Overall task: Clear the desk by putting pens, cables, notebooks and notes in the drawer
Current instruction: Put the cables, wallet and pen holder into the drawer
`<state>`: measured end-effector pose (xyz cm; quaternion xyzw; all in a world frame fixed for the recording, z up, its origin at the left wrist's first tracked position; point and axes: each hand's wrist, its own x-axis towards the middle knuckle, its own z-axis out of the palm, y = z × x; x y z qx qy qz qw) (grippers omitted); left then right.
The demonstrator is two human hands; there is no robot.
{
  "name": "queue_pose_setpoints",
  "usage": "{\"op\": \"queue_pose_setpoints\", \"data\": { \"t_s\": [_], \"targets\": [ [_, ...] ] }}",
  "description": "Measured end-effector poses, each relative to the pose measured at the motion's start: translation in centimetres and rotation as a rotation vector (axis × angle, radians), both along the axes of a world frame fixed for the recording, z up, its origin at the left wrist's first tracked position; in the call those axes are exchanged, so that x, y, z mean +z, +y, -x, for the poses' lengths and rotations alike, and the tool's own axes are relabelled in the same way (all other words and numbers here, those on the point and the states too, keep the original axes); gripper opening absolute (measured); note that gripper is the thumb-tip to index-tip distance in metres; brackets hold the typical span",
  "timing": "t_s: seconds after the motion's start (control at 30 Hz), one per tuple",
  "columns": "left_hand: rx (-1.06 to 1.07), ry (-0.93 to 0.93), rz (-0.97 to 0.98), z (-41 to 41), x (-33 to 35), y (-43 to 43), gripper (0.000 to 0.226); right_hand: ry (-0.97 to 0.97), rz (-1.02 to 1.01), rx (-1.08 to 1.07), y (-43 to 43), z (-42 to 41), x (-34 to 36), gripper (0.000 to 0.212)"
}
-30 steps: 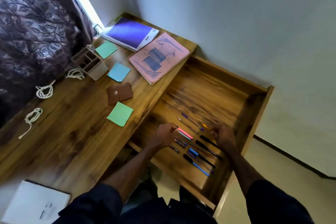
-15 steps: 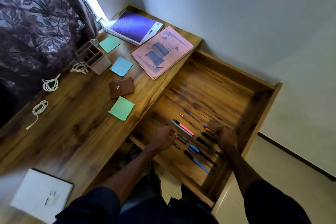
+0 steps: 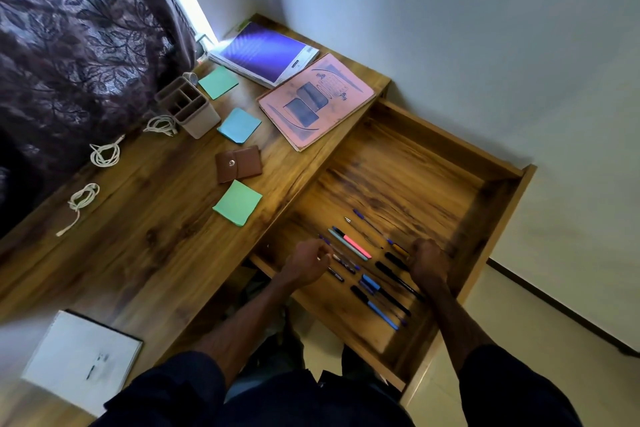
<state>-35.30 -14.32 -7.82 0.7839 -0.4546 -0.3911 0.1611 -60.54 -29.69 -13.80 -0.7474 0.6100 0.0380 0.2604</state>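
Observation:
The wooden drawer (image 3: 498, 204) stands pulled out to the right of the desk (image 3: 156, 253). Several pens lie in a row on its floor, among them a pink highlighter (image 3: 356, 246) and a blue pen (image 3: 379, 312). My left hand (image 3: 308, 262) is at the pens' left ends, thumb and finger pinched on a thin pen. My right hand (image 3: 427, 262) is curled over the right ends of the black pens; its fingers are hidden. On the desk lie a purple notebook (image 3: 263, 52), a pink notebook (image 3: 315, 99), a white notepad (image 3: 81, 360), sticky notes (image 3: 237, 203) and white cables (image 3: 104, 154).
A beige pen holder (image 3: 188, 107) stands near the curtain (image 3: 69, 28), and a brown wallet (image 3: 239, 163) lies mid-desk. The drawer's far half holds nothing. A white wall runs behind the drawer, with tiled floor to its right.
The view has shifted a little. My left hand has slid from the pink highlighter to thinner pens nearer me. My right hand stays over the black pens.

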Motion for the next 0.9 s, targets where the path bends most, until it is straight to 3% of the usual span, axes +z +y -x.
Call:
{"op": "queue_pose_setpoints", "data": {
  "t_s": [0.2, 0.47, 0.9],
  "targets": [
    [0.040, 0.009, 0.030, -2.4, 1.6, 0.4, 0.014, -0.116, 0.096, -0.034, 0.9, -4.8, 3.1, 0.024],
    [0.210, -0.010, 0.099, -9.7, 5.2, 2.7, 0.010, -0.448, 0.116, 0.167, 4.9, -17.3, 8.8, 0.015],
    [0.546, -0.048, 0.152, -24.0, 6.8, 13.6, 0.016, -0.473, 0.043, 0.425, 13.9, -36.2, 11.7, 0.009]
  ]
}}
